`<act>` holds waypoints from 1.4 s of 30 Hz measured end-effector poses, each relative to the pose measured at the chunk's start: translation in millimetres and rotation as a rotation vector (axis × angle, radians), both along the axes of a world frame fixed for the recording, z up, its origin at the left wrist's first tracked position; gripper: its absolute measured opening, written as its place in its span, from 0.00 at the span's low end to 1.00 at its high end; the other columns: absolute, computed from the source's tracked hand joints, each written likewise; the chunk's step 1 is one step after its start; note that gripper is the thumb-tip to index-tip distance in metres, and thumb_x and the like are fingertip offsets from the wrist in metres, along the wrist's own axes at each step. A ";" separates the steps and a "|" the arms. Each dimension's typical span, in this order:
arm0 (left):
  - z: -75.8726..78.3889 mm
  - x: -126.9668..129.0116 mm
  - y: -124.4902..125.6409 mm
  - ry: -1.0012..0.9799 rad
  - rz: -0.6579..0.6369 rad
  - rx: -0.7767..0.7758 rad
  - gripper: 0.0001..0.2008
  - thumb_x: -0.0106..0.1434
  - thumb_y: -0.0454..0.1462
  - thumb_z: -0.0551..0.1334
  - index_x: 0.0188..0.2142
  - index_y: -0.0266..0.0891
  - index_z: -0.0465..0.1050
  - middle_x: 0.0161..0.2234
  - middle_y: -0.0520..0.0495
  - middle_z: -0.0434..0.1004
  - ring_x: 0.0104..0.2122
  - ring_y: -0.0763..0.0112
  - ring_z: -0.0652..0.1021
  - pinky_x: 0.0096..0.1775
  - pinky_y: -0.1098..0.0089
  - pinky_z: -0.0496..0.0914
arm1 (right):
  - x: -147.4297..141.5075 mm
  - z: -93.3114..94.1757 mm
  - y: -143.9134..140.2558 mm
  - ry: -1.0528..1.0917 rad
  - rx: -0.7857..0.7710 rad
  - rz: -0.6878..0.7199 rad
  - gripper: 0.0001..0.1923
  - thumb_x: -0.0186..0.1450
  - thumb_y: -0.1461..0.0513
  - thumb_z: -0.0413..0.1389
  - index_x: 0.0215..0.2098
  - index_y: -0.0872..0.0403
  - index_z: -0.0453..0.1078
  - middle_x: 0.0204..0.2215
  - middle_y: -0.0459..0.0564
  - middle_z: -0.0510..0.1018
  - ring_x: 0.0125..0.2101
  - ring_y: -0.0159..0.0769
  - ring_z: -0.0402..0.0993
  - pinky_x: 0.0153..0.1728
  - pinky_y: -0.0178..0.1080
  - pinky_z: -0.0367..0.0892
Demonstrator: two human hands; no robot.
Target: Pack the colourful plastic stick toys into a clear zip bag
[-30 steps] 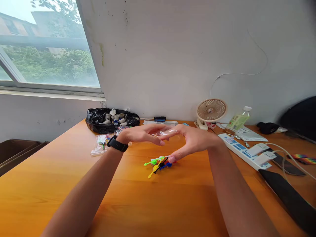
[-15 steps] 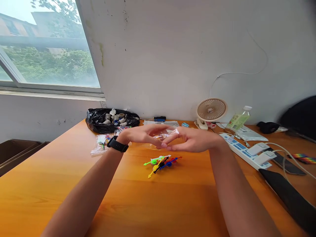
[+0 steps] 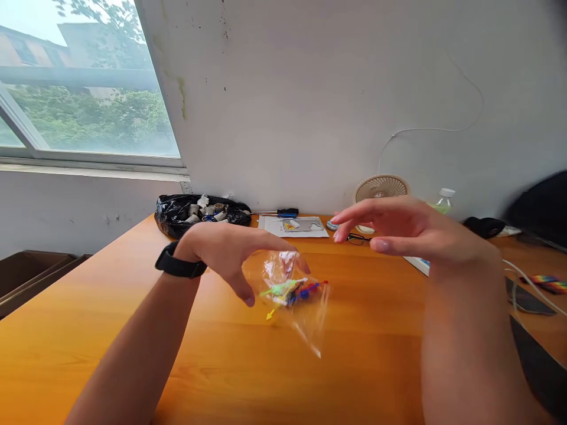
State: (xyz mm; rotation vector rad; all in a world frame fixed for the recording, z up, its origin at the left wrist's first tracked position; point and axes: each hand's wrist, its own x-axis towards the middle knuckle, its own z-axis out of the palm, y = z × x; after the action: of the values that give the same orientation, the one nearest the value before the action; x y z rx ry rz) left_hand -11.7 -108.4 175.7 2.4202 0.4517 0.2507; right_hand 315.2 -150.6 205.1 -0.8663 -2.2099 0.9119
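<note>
**A:** What lies nearest on the orange wooden desk?

**B:** Two bare forearms reach out over it. The left hand, a black watch on its wrist, pinches the top of a clear plastic bag between its fingers. The bag hangs down in front of a cluster of coloured plastic sticks, green, yellow, blue and red; whether they sit inside the bag or lie on the desk behind it cannot be told.

**A:** And the right hand?

**B:** The right hand hovers to the right of the bag, higher up, fingers spread loosely and holding nothing, clear of the plastic.

**A:** What is beyond the bag?

**B:** Farther back from the bag, a white sheet with a metal plate lies flat, with a black-handled screwdriver just behind it. To the left of those, a black plastic bag gapes open, showing small spools. Behind the right hand stand a beige desk fan and a clear bottle. Right of the bag, at the frame's edge, cables trail across the desk.

**A:** And the room?

**B:** A stained white wall backs the desk. Up and left of the bag, a window shows trees and a building.
</note>
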 end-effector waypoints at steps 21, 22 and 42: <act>35.1 16.9 -76.4 -0.065 -0.375 0.056 0.44 0.54 0.34 0.57 0.72 0.51 0.61 0.52 0.49 0.81 0.45 0.56 0.81 0.46 0.65 0.76 | 0.6 -17.7 25.7 -0.313 -0.185 0.064 0.29 0.68 0.50 0.63 0.66 0.42 0.71 0.56 0.53 0.79 0.57 0.48 0.74 0.57 0.47 0.70; 34.8 17.1 -77.0 -0.072 -0.370 0.058 0.42 0.55 0.34 0.57 0.72 0.51 0.62 0.52 0.49 0.81 0.45 0.56 0.81 0.46 0.65 0.76 | 1.6 -19.0 27.3 -0.326 -0.190 0.063 0.29 0.68 0.50 0.62 0.66 0.42 0.70 0.56 0.52 0.78 0.58 0.48 0.74 0.58 0.47 0.69; -34.4 -30.8 51.5 -0.264 0.359 -0.117 0.39 0.59 0.42 0.71 0.67 0.37 0.64 0.45 0.46 0.77 0.46 0.57 0.76 0.48 0.63 0.70 | -90.9 -144.3 97.7 -0.835 -0.343 0.133 0.22 0.57 0.48 0.69 0.43 0.53 0.78 0.39 0.48 0.83 0.34 0.35 0.76 0.28 0.33 0.64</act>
State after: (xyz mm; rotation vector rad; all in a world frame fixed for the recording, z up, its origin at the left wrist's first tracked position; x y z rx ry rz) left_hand -42.5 -56.9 141.3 2.1404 0.7543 0.6711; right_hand 224.3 -52.9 60.8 -1.4785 -2.8770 1.1553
